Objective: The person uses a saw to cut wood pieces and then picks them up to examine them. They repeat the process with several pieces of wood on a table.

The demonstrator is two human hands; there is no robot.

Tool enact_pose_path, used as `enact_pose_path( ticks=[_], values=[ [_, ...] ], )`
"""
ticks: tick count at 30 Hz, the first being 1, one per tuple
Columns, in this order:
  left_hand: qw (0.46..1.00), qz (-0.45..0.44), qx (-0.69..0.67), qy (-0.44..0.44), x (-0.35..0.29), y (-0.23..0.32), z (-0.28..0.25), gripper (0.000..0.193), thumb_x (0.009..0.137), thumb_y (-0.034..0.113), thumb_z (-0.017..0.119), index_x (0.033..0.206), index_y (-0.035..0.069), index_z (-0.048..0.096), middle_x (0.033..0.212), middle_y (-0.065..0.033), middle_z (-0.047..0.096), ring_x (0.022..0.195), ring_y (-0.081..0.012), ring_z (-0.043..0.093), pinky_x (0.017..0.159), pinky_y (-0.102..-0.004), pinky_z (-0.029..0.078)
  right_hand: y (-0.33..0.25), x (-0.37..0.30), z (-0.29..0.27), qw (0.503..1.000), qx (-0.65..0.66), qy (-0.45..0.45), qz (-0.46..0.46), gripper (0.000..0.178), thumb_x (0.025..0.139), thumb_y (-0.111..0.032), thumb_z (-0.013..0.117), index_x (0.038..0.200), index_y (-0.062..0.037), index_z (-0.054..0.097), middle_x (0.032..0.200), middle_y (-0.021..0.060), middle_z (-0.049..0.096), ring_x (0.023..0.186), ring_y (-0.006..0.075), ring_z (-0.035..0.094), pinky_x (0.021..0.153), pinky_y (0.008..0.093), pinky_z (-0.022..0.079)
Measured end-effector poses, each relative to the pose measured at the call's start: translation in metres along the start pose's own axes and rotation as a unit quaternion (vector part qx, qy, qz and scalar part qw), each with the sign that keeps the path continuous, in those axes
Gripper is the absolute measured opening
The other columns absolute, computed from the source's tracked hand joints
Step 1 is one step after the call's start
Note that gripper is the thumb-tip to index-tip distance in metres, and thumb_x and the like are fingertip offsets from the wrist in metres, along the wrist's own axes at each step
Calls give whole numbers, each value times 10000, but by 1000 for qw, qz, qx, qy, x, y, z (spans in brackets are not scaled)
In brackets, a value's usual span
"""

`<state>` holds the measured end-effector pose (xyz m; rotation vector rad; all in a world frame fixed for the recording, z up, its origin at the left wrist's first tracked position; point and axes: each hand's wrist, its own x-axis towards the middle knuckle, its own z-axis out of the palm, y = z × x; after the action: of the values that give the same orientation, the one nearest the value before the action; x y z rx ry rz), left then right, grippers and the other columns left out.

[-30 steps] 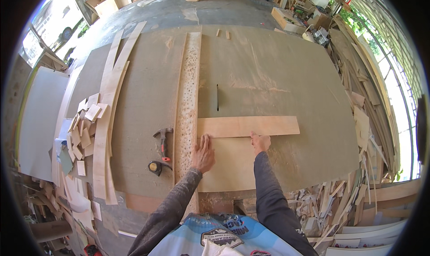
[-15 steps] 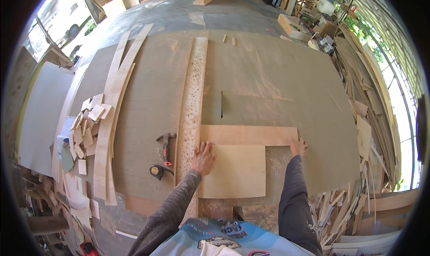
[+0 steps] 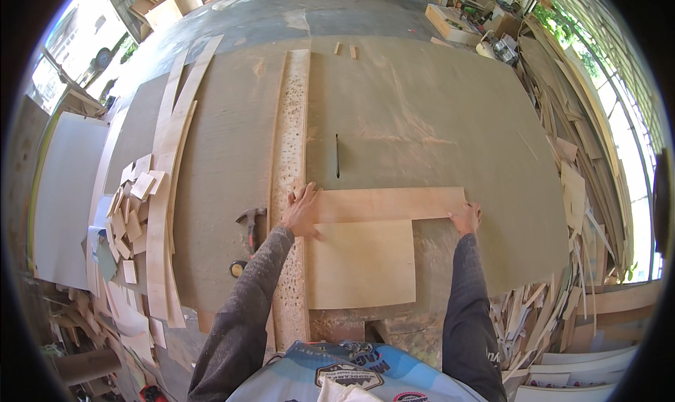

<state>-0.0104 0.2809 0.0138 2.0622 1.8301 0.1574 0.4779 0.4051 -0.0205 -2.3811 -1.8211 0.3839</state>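
A long, narrow plywood strip (image 3: 387,204) lies crosswise on the worktable. Right below it, a squarish pale plywood panel (image 3: 363,265) sits with its top edge along the strip. My left hand (image 3: 301,211) rests at the strip's left end, fingers spread, partly over the raised board beside it. At the other end, my right hand (image 3: 466,218) grips the strip's corner with bent fingers. That raised long board (image 3: 288,128), full of small holes or dents, runs away from me. A claw hammer (image 3: 251,228) and a tape measure (image 3: 238,268), partly behind my left forearm, lie to its left.
A thin dark pen-like stick (image 3: 337,156) lies beyond the strip. Long wooden strips (image 3: 163,191) and a pile of small wood blocks (image 3: 133,216) occupy the table's left side. Offcuts (image 3: 538,325) crowd the right edge. Two small wood pieces (image 3: 354,52) lie at the far side.
My left hand has slid up from beside the panel to the strip's left end. My right hand stays at the strip's right end. The whole view has shifted slightly.
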Motion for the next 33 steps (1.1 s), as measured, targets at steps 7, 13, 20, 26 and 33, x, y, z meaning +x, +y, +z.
enact_pose_path(
  ticks=[7,13,20,26,33],
  values=[
    [995,67,2,-76,21,-28,-7,1346,339,423,985,1467,3,382,1377,-156,458,1348,-371,430,1101,-612,254,2,-3,4,1000,10,2,-3,684,745,-297,855,1305,2,600,1350,152,448,1273,400,428,1068,498,404],
    [994,74,-2,-86,18,-19,-14,1285,338,366,994,1419,-7,406,1359,-150,449,1370,-352,388,1108,-561,250,4,-35,-15,996,-1,7,-91,752,762,-300,838,1378,-2,525,1387,154,442,1297,387,420,1066,518,382],
    [993,51,22,-104,27,-16,-11,1328,338,400,986,1439,-26,378,1405,-165,416,1411,-348,347,1125,-572,231,-45,-266,62,923,150,-39,-351,705,829,-419,730,1406,-58,543,1516,219,421,1456,415,326,1159,592,253],
    [991,55,58,-109,25,-17,-21,1386,301,428,972,1459,-42,373,1366,-189,434,1367,-367,381,1093,-562,244,-83,-342,54,905,112,-50,-407,780,838,-529,726,1454,-92,530,1549,197,399,1485,362,315,1210,578,192],
    [990,48,54,-117,27,-14,-18,1420,347,449,955,1505,-68,315,1388,-212,431,1396,-372,387,1159,-639,173,-76,-338,66,900,117,-39,-418,720,860,-400,742,1446,-45,523,1561,170,399,1480,330,344,1213,537,242]
  ],
)
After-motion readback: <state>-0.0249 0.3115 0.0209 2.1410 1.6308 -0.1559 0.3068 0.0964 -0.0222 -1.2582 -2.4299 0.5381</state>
